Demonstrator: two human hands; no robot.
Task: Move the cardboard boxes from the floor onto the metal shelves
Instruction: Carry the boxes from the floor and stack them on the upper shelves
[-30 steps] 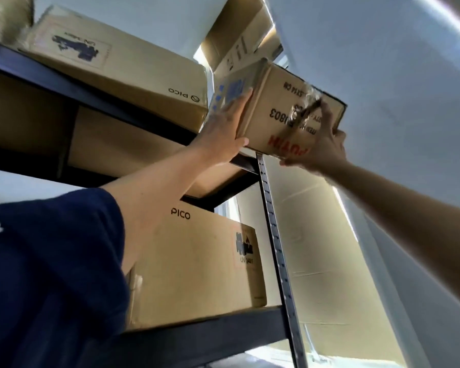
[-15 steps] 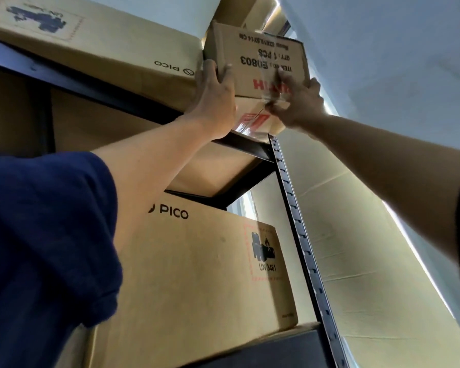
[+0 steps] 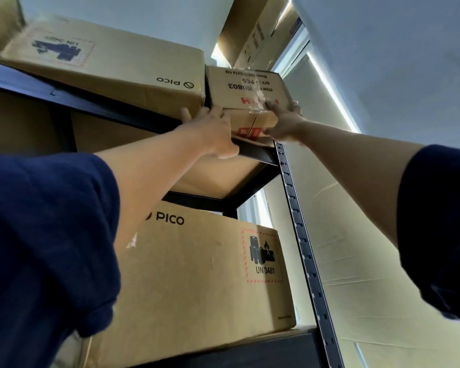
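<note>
Small box: the small brown cardboard box with upside-down print (image 3: 246, 88) now sits on the top black metal shelf (image 3: 255, 152). A second ago you held it tilted in the air off that shelf's right front corner.
Neighbour: it stands just beside the big tan PICO carton (image 3: 104, 67), to that carton's right; whether they touch, you cannot tell.
Left hand: your left hand (image 3: 213, 131) presses the box's lower front with its fingers spread.
Right hand: your right hand (image 3: 283, 119) pushes at the front right edge, fingers fairly straight and not wrapped round it.
Change: you went from carrying to pushing.
Meaning: this box looks nearly stowed, though its front seems to overhang the shelf lip.
Lower level: another large PICO carton with a battery warning label (image 3: 197, 282) sits one level under the top shelf.
</note>
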